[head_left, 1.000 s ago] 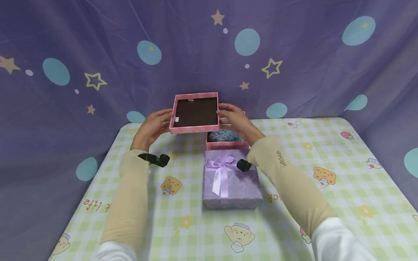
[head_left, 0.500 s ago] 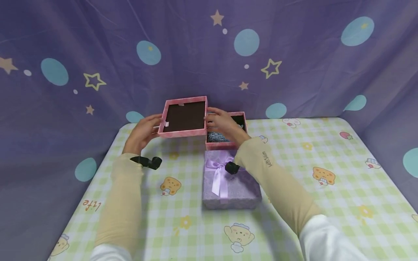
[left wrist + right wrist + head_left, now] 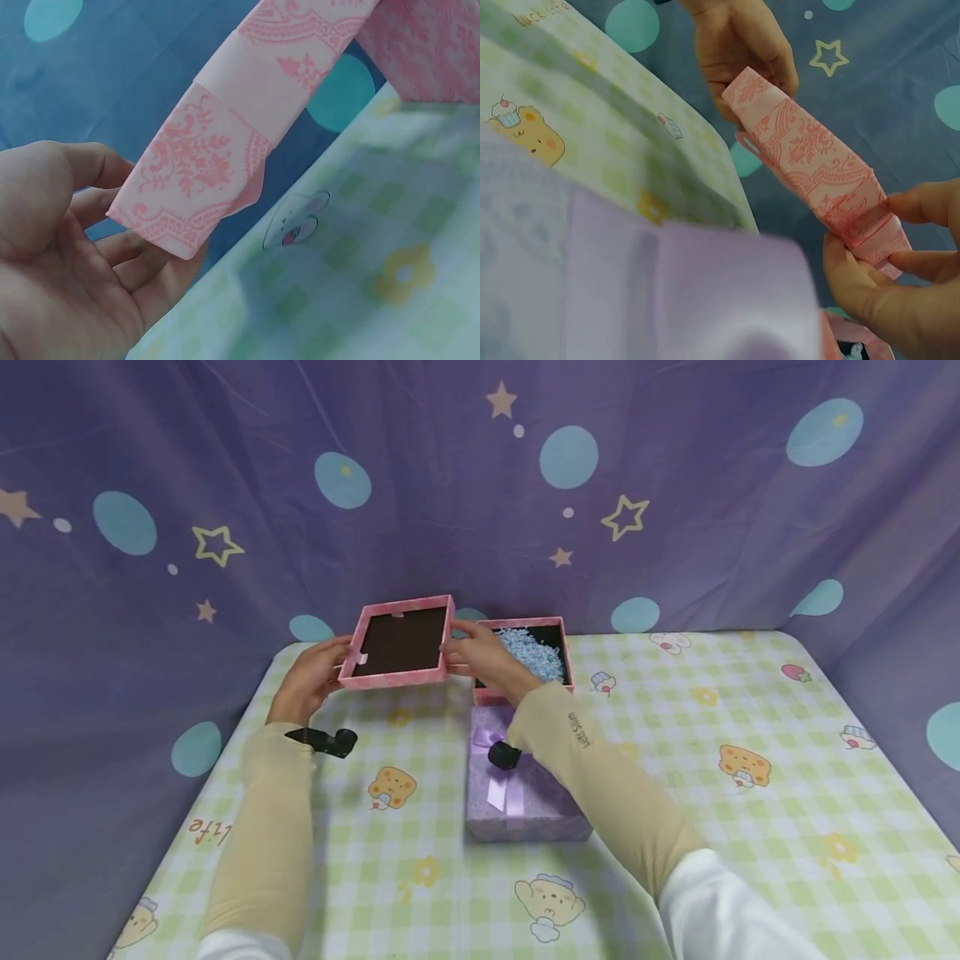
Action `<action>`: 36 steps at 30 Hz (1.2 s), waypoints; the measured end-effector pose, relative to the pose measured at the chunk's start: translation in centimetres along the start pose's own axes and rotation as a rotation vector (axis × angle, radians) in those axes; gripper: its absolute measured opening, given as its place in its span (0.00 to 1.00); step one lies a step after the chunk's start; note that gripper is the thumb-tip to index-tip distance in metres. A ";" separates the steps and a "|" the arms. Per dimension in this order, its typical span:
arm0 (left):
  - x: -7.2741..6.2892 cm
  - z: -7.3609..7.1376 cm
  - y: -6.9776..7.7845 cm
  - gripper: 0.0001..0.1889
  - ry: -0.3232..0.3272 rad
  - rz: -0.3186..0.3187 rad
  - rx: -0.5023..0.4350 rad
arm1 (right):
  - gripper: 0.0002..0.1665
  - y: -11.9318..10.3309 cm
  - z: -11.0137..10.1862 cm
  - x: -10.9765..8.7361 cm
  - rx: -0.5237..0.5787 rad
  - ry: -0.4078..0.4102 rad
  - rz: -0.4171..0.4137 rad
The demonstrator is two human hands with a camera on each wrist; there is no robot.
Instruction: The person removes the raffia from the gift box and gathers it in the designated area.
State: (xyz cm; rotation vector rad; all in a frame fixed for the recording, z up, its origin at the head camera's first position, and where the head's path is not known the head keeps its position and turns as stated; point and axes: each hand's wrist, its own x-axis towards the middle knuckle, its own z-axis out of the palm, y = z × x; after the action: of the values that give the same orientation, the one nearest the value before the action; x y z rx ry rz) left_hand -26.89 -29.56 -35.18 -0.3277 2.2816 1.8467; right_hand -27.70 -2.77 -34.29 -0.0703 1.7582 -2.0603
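Both hands hold a square pink box lid (image 3: 402, 643) in the air, its dark inside facing up toward me. My left hand (image 3: 306, 681) grips the lid's left edge, thumb above and fingers below. At the opposite edge, my right hand (image 3: 487, 656) pinches the rim between thumb and fingers. Pink lace print and a pale ribbon band cover the lid's side (image 3: 187, 146) in the left wrist view. Just right of the lid stands the uncovered pink box (image 3: 489, 697), with light blue shredded paper (image 3: 534, 653) inside. My right hand partly covers this box.
A closed purple gift box (image 3: 525, 814) with a lilac ribbon bow (image 3: 498, 793) stands in front of the pink box, under my right forearm. A green checked cloth covers the table (image 3: 675, 827). Behind rises a purple curtain (image 3: 450, 527) with stars and blue ovals.
Both hands have carried the lid left and slightly down, away from above the pink box. More of the blue shredded paper shows. My right forearm now crosses over the purple box.
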 end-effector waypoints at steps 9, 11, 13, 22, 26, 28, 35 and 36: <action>-0.1 -0.7 -1.4 0.25 0.008 -0.047 0.020 | 0.35 0.9 1.7 0.4 -0.013 0.032 0.013; -0.1 -0.9 -1.7 0.25 0.005 -0.042 0.023 | 0.34 1.1 2.1 0.5 -0.047 0.032 0.013; -0.1 -1.0 -2.1 0.25 0.008 -0.045 0.027 | 0.34 1.3 2.4 0.6 -0.082 0.031 0.020; 0.2 -1.6 -3.9 0.26 -0.005 -0.097 -0.004 | 0.27 2.2 3.4 1.7 -0.201 0.051 0.090; 0.2 -1.7 -4.5 0.26 0.006 -0.122 0.002 | 0.24 2.5 3.8 1.9 -0.249 0.046 0.108; 0.2 -1.7 -4.7 0.26 0.007 -0.129 0.008 | 0.23 2.7 3.9 2.0 -0.262 0.038 0.118; 0.1 -1.7 -5.2 0.26 0.014 -0.141 0.027 | 0.19 3.4 3.9 2.5 -0.224 0.005 0.180; 0.1 -1.7 -5.2 0.26 0.019 -0.141 0.031 | 0.16 3.5 3.9 2.5 -0.218 0.001 0.187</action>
State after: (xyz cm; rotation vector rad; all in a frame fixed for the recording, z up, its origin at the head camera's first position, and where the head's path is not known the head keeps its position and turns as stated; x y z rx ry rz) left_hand -25.49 -32.23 -39.72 -0.4899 2.2342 1.7444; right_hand -27.79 -7.68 -37.42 0.0300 1.9069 -1.7342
